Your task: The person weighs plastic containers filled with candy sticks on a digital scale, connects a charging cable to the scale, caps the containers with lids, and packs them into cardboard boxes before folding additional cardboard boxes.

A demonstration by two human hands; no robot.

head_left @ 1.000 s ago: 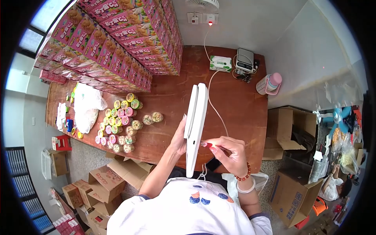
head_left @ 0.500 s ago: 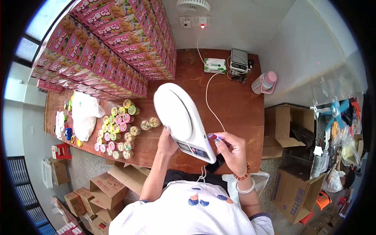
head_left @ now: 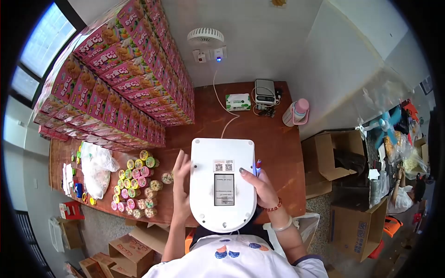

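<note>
A white kitchen scale [head_left: 208,157] is held up in front of my body with its underside facing me, showing a battery panel and a printed label. My right hand [head_left: 265,187] grips its right edge, thumb on the underside, with a small blue and red item [head_left: 258,167] by the fingers. At the scale's left edge, my left hand [head_left: 181,187] has its fingers extended and slightly blurred, close to or touching the edge. Small round tubs with colourful lids [head_left: 135,173] stand on the table to the left.
Pink boxes [head_left: 111,83] are stacked high on the wooden table [head_left: 178,139]. A tissue pack [head_left: 238,102], a small device [head_left: 265,90] and a pink bottle [head_left: 296,112] stand at the back. Cardboard boxes [head_left: 354,227] lie right; a white bag [head_left: 96,171] lies left.
The scale has been turned over from its plate side to its underside and now points toward my body. My left hand has opened at its edge. The view has shifted.
</note>
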